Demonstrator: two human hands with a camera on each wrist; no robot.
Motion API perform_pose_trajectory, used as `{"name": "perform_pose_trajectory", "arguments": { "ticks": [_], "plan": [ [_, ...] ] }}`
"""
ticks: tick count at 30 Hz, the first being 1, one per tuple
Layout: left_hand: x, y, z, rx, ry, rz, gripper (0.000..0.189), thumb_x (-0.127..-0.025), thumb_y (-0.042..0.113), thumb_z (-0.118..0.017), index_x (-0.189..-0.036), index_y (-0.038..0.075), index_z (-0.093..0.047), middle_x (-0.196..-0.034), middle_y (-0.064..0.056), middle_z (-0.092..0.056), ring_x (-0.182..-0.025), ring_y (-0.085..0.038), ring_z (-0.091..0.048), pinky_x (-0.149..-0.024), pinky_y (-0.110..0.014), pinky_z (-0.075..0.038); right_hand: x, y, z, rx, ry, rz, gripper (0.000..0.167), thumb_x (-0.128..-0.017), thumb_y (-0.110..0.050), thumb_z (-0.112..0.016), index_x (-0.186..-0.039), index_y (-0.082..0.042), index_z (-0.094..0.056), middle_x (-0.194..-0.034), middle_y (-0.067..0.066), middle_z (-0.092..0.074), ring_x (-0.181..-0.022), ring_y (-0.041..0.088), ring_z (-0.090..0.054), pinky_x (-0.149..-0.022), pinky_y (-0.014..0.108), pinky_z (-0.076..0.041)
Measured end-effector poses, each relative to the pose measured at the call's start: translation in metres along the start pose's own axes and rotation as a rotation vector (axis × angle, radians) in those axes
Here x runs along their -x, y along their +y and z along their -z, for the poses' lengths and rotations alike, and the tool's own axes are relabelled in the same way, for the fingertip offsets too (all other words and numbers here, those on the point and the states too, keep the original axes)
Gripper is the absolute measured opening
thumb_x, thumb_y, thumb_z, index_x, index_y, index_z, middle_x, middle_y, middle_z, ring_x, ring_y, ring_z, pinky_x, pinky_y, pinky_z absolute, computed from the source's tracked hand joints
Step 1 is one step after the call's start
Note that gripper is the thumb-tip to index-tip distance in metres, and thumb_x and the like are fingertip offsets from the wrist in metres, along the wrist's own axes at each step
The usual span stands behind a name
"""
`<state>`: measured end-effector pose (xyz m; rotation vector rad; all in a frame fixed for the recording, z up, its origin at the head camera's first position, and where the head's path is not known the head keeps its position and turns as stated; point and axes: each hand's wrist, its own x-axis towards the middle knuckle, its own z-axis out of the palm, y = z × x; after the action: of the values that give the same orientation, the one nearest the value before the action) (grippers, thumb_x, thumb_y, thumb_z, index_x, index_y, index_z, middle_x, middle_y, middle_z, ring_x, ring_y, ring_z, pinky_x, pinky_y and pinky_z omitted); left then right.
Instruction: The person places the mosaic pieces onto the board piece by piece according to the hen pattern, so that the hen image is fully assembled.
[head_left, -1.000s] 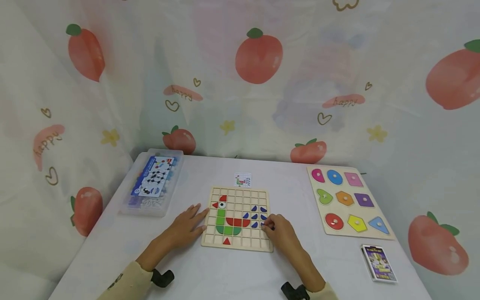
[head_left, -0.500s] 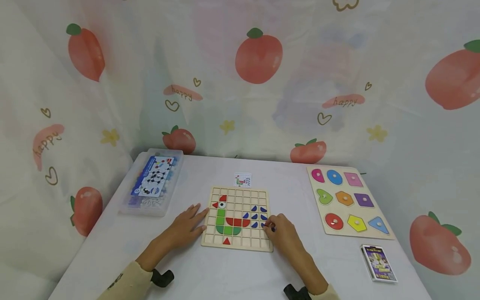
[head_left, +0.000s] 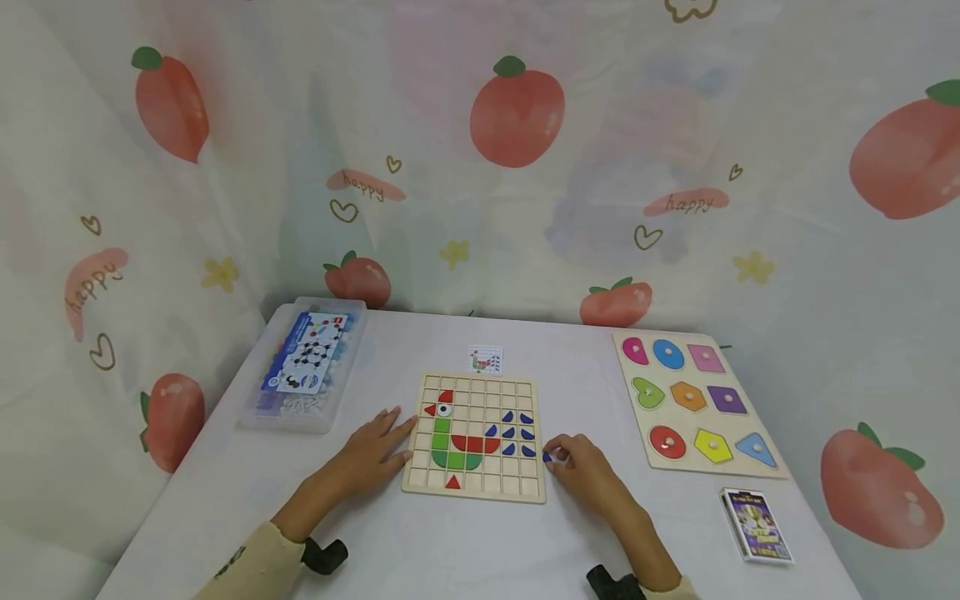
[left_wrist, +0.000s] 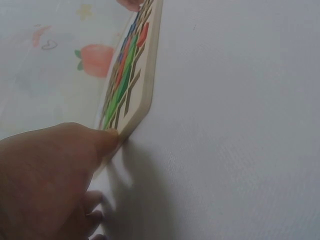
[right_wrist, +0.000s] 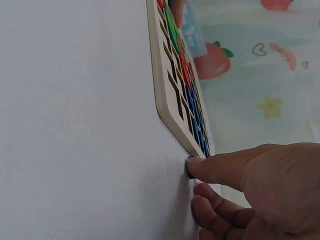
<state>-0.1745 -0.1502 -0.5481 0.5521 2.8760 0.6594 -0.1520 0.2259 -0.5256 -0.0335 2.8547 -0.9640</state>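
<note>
A wooden grid board [head_left: 487, 490] lies mid-table, with red, green and blue pieces forming a bird in its cells. Blue leaf-shaped pieces [head_left: 509, 433] fill several cells on the right side. My left hand [head_left: 367, 454] rests at the board's left edge with fingers extended; its thumb [left_wrist: 106, 141] touches the rim in the left wrist view. Just off the board's right edge, my right hand [head_left: 583, 468] pinches a small blue piece [right_wrist: 190, 168] between thumb and finger. Behind the board lies a small picture card [head_left: 486, 359] showing a similar bird.
A clear plastic case [head_left: 303, 367] with a blue and white label stands at the back left. To the right lies a shape puzzle board [head_left: 701, 421] with coloured knobbed pieces. A card box [head_left: 757, 527] sits near the front right. A fruit-print curtain [head_left: 480, 233] surrounds the table.
My right hand has moved right, off the grid board, with a blue piece in its pinch. The lowest right blue piece in the grid now shows fully. The left hand stays put.
</note>
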Motion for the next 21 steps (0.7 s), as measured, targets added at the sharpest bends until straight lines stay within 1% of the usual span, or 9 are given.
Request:
{"name": "perform_pose_trajectory", "arguments": {
  "ticks": [4, 7, 11, 15, 16, 21],
  "plan": [
    [0.0008, -0.0005, 0.0001, 0.005, 0.001, -0.007, 0.062, -0.107, 0.037, -0.06, -0.163, 0.018, -0.042, -0.172, -0.018, -0.03, -0.16, -0.044, -0.023, -0.125, -0.065, -0.026, 0.0014, 0.0013, 0.0018, 0.017, 0.005, -0.008, 0.023, -0.095, -0.005, -0.073, -0.118, -0.008, -0.071, -0.096, 0.005, -0.059, -0.085, 0.018, -0.054, -0.074, 0.03, -0.053],
    [0.0009, -0.0011, -0.0005, 0.005, 0.0, -0.01, 0.062, -0.107, 0.036, -0.06, -0.163, 0.018, -0.043, -0.172, -0.018, -0.03, -0.16, -0.044, -0.024, -0.125, -0.065, -0.026, 0.0006, 0.0018, 0.0018, 0.024, 0.029, -0.018, 0.024, -0.095, -0.01, -0.076, -0.118, -0.006, -0.069, -0.097, 0.005, -0.061, -0.086, 0.018, -0.055, -0.076, 0.031, -0.055],
    [-0.0001, -0.0013, -0.001, -0.003, 0.005, -0.007, 0.062, -0.107, 0.036, -0.06, -0.163, 0.018, -0.043, -0.172, -0.018, -0.03, -0.16, -0.044, -0.024, -0.125, -0.065, -0.027, -0.0015, 0.0033, -0.0006, 0.039, 0.05, -0.015, 0.018, -0.095, -0.013, -0.077, -0.109, -0.005, -0.07, -0.094, 0.004, -0.061, -0.085, 0.018, -0.056, -0.077, 0.033, -0.054],
    [-0.0011, -0.0017, -0.0017, -0.011, 0.002, 0.001, 0.063, -0.106, 0.037, -0.06, -0.164, 0.019, -0.042, -0.172, -0.018, -0.029, -0.16, -0.043, -0.023, -0.125, -0.065, -0.026, -0.0002, 0.0032, -0.001, 0.069, 0.062, -0.026, 0.01, -0.095, -0.01, -0.076, -0.102, -0.005, -0.07, -0.09, 0.004, -0.06, -0.083, 0.017, -0.056, -0.079, 0.034, -0.057],
    [-0.0009, -0.0017, -0.0017, -0.009, 0.004, 0.0, 0.063, -0.106, 0.036, -0.06, -0.163, 0.018, -0.042, -0.172, -0.018, -0.03, -0.16, -0.044, -0.023, -0.125, -0.066, -0.027, 0.0006, 0.0029, -0.0004, 0.076, 0.069, -0.032, 0.009, -0.095, -0.009, -0.076, -0.101, -0.005, -0.07, -0.089, 0.004, -0.061, -0.082, 0.017, -0.057, -0.078, 0.035, -0.057],
    [-0.0008, -0.0021, -0.0011, -0.012, -0.006, 0.007, 0.064, -0.106, 0.039, -0.06, -0.164, 0.02, -0.041, -0.173, -0.017, -0.029, -0.16, -0.043, -0.023, -0.125, -0.065, -0.027, 0.0023, 0.0027, 0.0032, 0.115, 0.109, -0.048, 0.012, -0.093, -0.008, -0.079, -0.1, -0.002, -0.071, -0.09, 0.006, -0.064, -0.08, 0.019, -0.06, -0.083, 0.044, -0.053]
  ]
}}
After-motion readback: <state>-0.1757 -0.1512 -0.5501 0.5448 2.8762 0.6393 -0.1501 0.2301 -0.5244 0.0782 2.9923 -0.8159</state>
